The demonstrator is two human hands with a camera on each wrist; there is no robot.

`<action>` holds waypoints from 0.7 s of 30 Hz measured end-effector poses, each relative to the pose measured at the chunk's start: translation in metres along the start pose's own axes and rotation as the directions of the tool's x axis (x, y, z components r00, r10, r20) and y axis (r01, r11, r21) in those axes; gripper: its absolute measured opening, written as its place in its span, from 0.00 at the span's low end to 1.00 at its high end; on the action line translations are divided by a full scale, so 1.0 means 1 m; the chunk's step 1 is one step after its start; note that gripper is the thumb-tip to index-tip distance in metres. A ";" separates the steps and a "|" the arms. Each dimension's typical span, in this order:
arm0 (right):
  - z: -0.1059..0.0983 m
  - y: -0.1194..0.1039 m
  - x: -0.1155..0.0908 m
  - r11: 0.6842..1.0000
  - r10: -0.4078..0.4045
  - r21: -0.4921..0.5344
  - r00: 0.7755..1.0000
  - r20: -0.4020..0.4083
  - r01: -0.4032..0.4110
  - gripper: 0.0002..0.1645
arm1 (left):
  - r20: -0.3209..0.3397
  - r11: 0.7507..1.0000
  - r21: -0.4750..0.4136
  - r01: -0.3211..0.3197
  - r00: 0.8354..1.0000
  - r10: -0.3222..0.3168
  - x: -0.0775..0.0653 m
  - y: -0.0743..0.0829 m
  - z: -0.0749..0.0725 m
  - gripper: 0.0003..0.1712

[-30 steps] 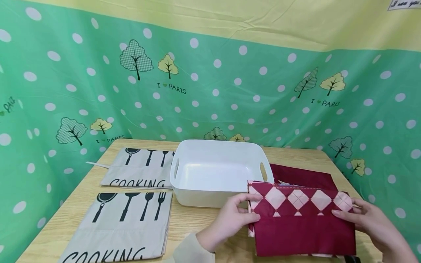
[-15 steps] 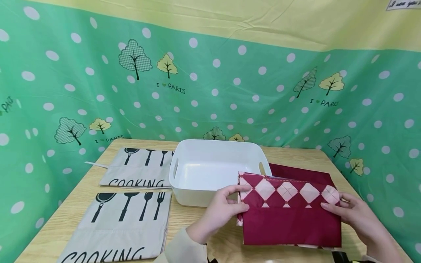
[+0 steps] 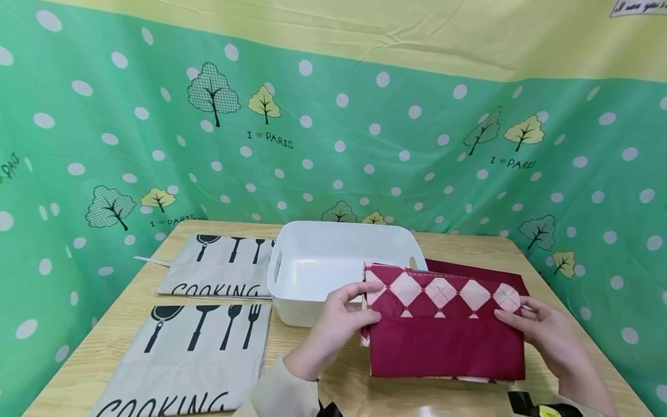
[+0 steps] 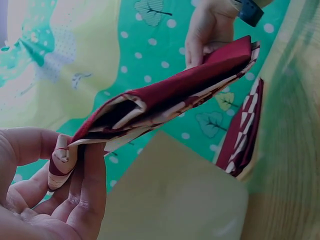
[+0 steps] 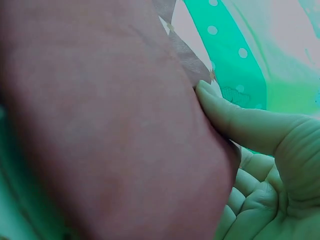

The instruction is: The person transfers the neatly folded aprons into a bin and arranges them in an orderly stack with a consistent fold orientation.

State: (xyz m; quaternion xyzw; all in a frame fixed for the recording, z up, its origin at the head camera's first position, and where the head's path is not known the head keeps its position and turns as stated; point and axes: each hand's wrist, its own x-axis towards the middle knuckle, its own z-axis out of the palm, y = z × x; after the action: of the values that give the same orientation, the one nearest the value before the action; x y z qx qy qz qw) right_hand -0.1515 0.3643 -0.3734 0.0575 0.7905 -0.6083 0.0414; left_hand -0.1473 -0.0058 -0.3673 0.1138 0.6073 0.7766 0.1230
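Both hands hold a folded maroon apron (image 3: 447,347) with a band of pink diamonds along its top. My left hand (image 3: 341,315) pinches its left edge, thumb in front and fingers behind. At the opposite edge my right hand (image 3: 542,327) grips it the same way, the thumb on the front face in the right wrist view. The left wrist view shows the apron's folded layers (image 4: 165,95) end-on, raised over the table. Behind it stands a white plastic bin (image 3: 333,260), whose near right corner the apron overlaps in the head view.
Another folded maroon cloth (image 3: 479,272) lies right of the bin, partly hidden by the held apron. Left of the bin lie two folded beige aprons printed with utensils and COOKING, one at the back (image 3: 219,269) and one in front (image 3: 193,359). A green dotted curtain (image 3: 333,139) hangs behind the table.
Both hands have carried the folded maroon apron left and a little away from me, toward the bin. The bin and the beige aprons have stayed put.
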 end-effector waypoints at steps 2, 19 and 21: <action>0.003 -0.002 0.001 1.000 -0.001 0.026 1.000 0.001 0.001 0.16 | -0.011 1.000 -0.002 -0.007 1.000 0.007 0.000 0.002 -0.002 0.26; 0.032 -0.016 0.009 0.978 -0.121 0.176 0.991 0.064 0.108 0.11 | -0.091 1.000 0.014 -0.015 0.996 0.016 0.000 0.021 -0.026 0.29; 0.034 -0.018 0.009 0.979 -0.123 0.176 0.989 0.079 0.108 0.10 | -0.103 1.000 0.012 -0.013 0.995 0.014 0.000 0.023 -0.028 0.29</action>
State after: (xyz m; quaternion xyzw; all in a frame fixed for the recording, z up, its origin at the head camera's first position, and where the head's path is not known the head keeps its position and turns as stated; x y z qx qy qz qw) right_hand -0.1633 0.3272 -0.3663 -0.0125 0.7347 -0.6773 0.0362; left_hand -0.1575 -0.0363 -0.3516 0.0783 0.6166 0.7787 0.0854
